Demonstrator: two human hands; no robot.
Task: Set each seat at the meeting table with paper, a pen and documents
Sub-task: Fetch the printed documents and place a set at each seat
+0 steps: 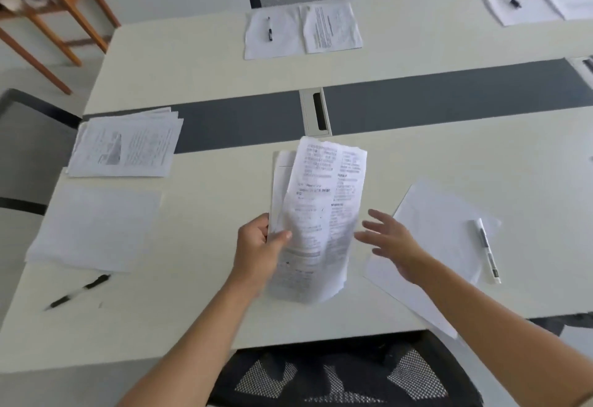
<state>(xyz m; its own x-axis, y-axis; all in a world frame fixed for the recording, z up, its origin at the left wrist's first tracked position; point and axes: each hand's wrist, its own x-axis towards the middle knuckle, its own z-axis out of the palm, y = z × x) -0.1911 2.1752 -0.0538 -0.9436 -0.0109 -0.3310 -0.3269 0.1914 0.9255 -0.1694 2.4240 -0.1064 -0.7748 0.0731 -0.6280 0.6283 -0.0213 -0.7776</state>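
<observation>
Printed documents [317,214] held up over the near seat.
The left hand [260,246] pinches their left edge; the right hand [390,241], spread and empty, hovers just right of that grip. Steady the sagging free edge, then lay them flat beside the blank sheet [442,211] and pen [487,249] further right.

Two bare forearms show, one to the left of the black mesh chair back [346,374] and one to its right. Each is uncovered along its whole visible length, wrist included. The left hand [260,246], beyond the chair back and left of its middle, is bare. The right hand [393,239], right of that middle, is bare too. Blur softens its fingers, so finer marks cannot be told.
</observation>
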